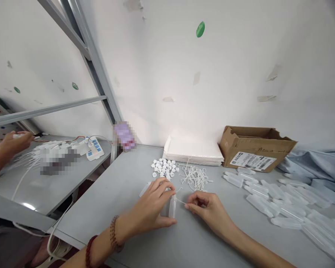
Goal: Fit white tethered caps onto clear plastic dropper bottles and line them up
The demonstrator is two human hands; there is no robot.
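My left hand (147, 208) spans a small translucent plastic bottle (172, 209), fingertips at its top and thumb near its lower end. From the bottle's neck a thin white cord (181, 201) runs to my right hand (212, 211), which pinches its other end between thumb and forefinger. Just beyond my left hand lies a heap of white caps (163, 167). A tangle of white looped cords (195, 178) rests to the right of the caps. Another translucent bottle (144, 189) is partly hidden behind my left hand.
Many translucent bottles (284, 203) lie spread on the right of the grey table (100, 208). A stack of white sheets or mailers (194, 150) and a cardboard box (257, 147) stand by the wall. At far left, another person's hands (16, 141) work over a separate table.
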